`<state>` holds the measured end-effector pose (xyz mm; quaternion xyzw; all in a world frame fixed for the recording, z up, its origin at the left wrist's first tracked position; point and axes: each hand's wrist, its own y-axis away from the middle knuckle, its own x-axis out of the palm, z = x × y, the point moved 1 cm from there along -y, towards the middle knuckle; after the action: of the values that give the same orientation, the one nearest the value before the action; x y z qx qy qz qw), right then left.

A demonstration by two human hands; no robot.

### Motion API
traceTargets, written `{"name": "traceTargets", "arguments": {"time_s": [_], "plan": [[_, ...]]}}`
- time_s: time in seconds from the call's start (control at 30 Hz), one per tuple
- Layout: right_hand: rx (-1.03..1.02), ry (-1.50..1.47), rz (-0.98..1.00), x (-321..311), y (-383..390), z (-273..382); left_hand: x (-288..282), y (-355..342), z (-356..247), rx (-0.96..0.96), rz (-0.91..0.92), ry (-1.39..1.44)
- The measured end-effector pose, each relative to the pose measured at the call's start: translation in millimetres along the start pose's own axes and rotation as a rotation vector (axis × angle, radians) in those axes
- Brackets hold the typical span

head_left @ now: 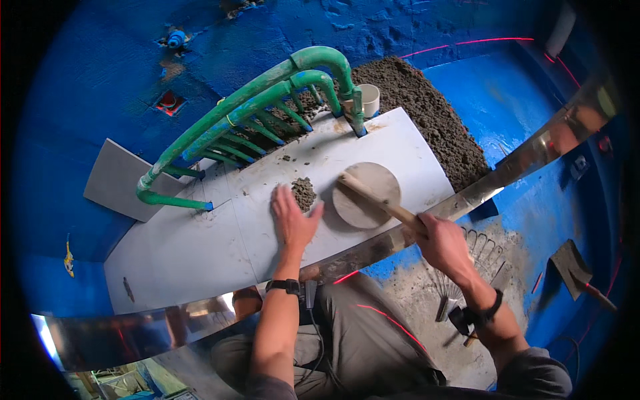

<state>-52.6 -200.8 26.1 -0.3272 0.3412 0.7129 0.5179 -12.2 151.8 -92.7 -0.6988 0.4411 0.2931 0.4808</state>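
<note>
In my right hand [443, 243] is a wooden handle [390, 209], with the fingers wrapped round its near end. The handle runs across a wide, round, beige disc [365, 215]; together they look like a large-headed tiling mallet. That disc lies on or just over a pale tile [400, 150]; which, I cannot tell. My left hand [297, 220] is open, its fingers spread on or close above the tiles, holding nothing. A small heap of grey mortar [304, 194] sits right beside its fingertips, between that hand and the disc.
Green pipes [250, 100] arch over the tiles' far side. Behind stand a white pipe end [369, 99] and a bank of loose mortar [420, 100]. A shiny metal strip [167, 328] borders the near edge. A loose tile [120, 180] leans left; a shovel [572, 267] lies right.
</note>
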Motion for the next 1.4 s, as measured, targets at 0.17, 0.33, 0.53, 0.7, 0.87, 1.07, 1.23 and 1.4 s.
{"name": "traceTargets", "arguments": {"time_s": [0.17, 0.33, 0.53, 0.7, 0.87, 1.07, 1.23, 1.4], "plan": [[0.244, -0.28, -0.093, -15, 67, 0, 8, -58, 24, -0.007, -0.063, -0.084], [0.277, -0.246, -0.144, -35, 108, -14, 9, -101, 32, -0.472, -0.26, -0.299], [0.409, -0.344, -0.106, -38, 136, -24, 35, -98, 64, -0.509, -0.122, -0.051], [0.443, -0.331, -0.095, -26, 143, -28, 54, -122, 20, -0.084, 0.114, 0.213], [0.425, -0.349, -0.088, -22, 147, -27, 59, -134, 13, 0.089, 0.185, 0.25], [0.453, -0.522, 0.012, -17, 134, -5, 77, -112, -45, 0.074, 0.24, 0.463], [0.37, -0.463, 0.016, -20, 127, 6, 36, -115, -26, -0.212, 0.105, 0.607], [0.235, -0.479, 0.132, -4, 121, 21, 4, -77, 121, -0.4, -0.158, -0.068]]}}
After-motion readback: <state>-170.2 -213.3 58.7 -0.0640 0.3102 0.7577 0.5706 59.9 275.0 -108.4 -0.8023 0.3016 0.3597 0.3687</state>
